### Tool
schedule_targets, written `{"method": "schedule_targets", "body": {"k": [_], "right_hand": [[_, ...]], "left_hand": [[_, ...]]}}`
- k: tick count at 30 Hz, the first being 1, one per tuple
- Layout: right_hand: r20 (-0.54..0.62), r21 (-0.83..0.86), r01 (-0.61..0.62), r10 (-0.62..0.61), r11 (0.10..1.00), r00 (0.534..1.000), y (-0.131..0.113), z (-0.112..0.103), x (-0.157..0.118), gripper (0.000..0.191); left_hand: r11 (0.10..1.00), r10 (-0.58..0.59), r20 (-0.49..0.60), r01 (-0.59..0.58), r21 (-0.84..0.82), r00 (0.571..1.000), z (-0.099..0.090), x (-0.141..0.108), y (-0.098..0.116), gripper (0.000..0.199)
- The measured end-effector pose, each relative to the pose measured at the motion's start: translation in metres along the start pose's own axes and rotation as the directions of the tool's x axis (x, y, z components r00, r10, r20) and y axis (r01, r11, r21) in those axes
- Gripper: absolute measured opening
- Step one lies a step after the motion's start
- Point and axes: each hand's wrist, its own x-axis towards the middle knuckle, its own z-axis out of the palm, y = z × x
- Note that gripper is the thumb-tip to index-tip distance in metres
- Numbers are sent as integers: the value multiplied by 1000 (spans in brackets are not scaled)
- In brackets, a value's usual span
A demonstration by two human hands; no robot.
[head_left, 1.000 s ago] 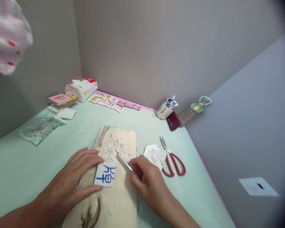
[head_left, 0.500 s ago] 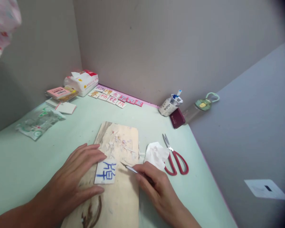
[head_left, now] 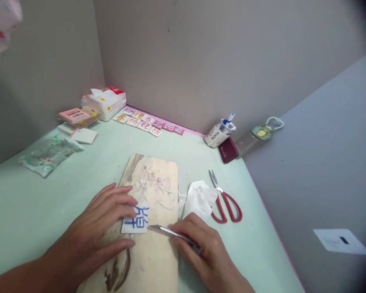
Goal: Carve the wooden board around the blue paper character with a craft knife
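Observation:
A white square card with blue strokes lies on a wooden board. My left hand rests at the card's left side, fingers spread, fingertips on its upper left part and thumb below it on the board. My right hand is closed around a thin silver craft knife. The blade tip is at the card's right edge. Paper scraps are scattered over the upper part of the board.
Red-handled scissors and a crumpled white tissue lie right of the board. Farther back are a pen cup, a dark red box, a bottle, lettered cards, a tissue pack and a plastic packet.
The knife tip has moved left and down to the card's right edge. My left fingers have spread and now cover more of the card's upper left.

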Motion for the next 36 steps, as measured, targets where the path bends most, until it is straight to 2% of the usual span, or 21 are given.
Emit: {"method": "schedule_targets", "body": {"k": [2,4,9,14,17,23,28,36], "right_hand": [[4,-13,21,-21,1000,1000,0,1,-2,26],[10,-39,38,-38,999,999,0,3,-2,27],[0,-127,100,-101,987,995,0,6,-2,31],[-29,-61,82,-84,995,996,-1,6,0,31],[-55,-90,107,-112,990,992,0,8,0,32],[-127,-199,196,-223,960,967,4,18,1,36],[-165,-251,199,-245,947,956,3,24,0,34],[-246,-368,215,-317,905,916,4,34,-1,32]], "left_hand": [[998,-24,-1,25,54,1000,3,-2,-2,47],[993,-12,6,11,115,1000,5,-3,-5,54],[988,5,15,-7,157,1000,8,-5,-9,50],[990,13,16,-16,143,1000,9,-2,-7,49],[989,24,9,-25,146,1000,9,1,-5,47],[988,55,2,-55,144,998,6,8,-2,44],[986,69,29,-72,153,997,4,10,-3,43],[989,45,1,-45,140,999,8,9,-2,40]]}}
